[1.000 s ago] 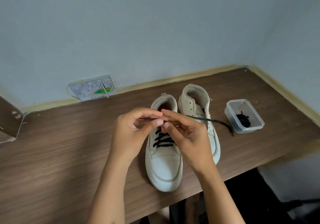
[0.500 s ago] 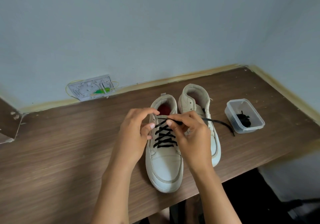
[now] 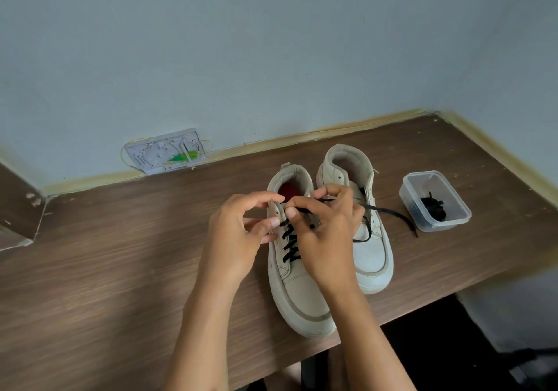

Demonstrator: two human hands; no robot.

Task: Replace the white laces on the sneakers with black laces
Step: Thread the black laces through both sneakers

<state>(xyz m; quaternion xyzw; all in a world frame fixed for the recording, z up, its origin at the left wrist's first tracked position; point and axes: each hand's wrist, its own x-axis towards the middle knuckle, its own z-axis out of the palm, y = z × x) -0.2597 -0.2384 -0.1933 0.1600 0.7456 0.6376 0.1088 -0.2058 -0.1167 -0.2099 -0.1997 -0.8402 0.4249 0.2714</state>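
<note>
Two off-white sneakers stand side by side on the wooden table (image 3: 105,270), toes towards me. The left sneaker (image 3: 297,295) has a black lace (image 3: 289,244) criss-crossed through its lower eyelets. My right hand (image 3: 324,236) pinches the lace end at the upper eyelets. My left hand (image 3: 238,233) pinches the sneaker's left eyelet edge, its fingers curled. A free length of black lace (image 3: 389,212) trails right over the right sneaker (image 3: 367,239), which shows no lacing.
A clear plastic tub (image 3: 434,202) holding another black lace stands right of the sneakers. A white circuit-like plate (image 3: 167,155) leans against the back wall. Walls close the back and right sides; the table's front edge runs under my forearms.
Both hands have dropped from above the sneaker to its upper eyelets. The lace that was stretched between them is now drawn down to the shoe.
</note>
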